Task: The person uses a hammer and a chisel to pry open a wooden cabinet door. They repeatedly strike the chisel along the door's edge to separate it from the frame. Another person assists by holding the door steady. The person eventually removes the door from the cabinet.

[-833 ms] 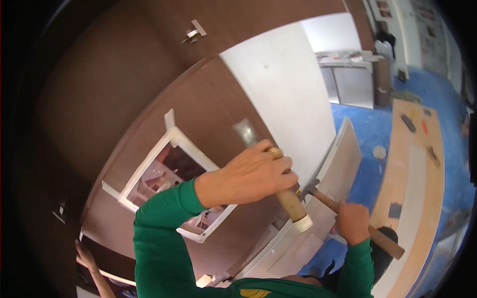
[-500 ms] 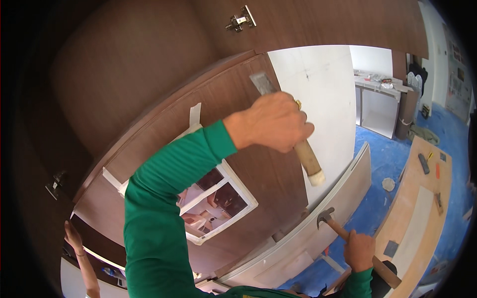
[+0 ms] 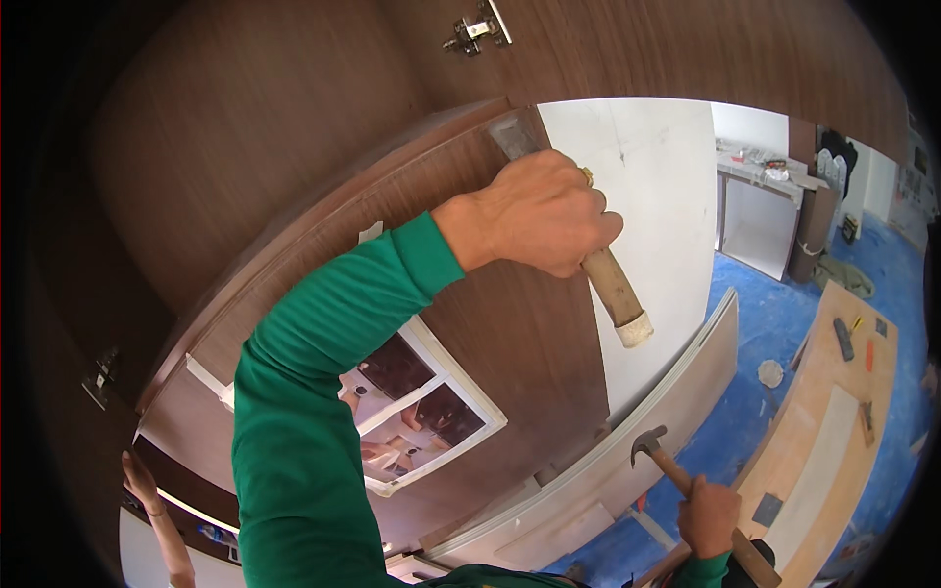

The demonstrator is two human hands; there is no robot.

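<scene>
Raised in front of me, my left hand point(image 3: 549, 211) is wrapped round a wood chisel point(image 3: 616, 286). Its flat metal blade points up and left against the brown wood panel point(image 3: 529, 328), close to the panel's top edge; whether the tip touches I cannot tell. The pale butt of the handle points down and right. Lower down at the right, my right hand point(image 3: 710, 519) grips a claw hammer point(image 3: 671, 468) partway along its wooden handle. The hammer's head faces up and left, apart from the chisel.
Above hangs a brown cabinet door with a metal hinge point(image 3: 476, 29). A white-framed opening point(image 3: 431, 412) sits in the panel. Long pale boards point(image 3: 627, 451) lean below. Tools lie on a wooden bench point(image 3: 823, 441) over blue floor covering point(image 3: 750, 279). Another person's hand point(image 3: 140, 482) is at lower left.
My left hand and the chisel have shifted slightly upward, the blade nearer the panel's top edge. The hammer has moved a little down. The view has tilted slightly.
</scene>
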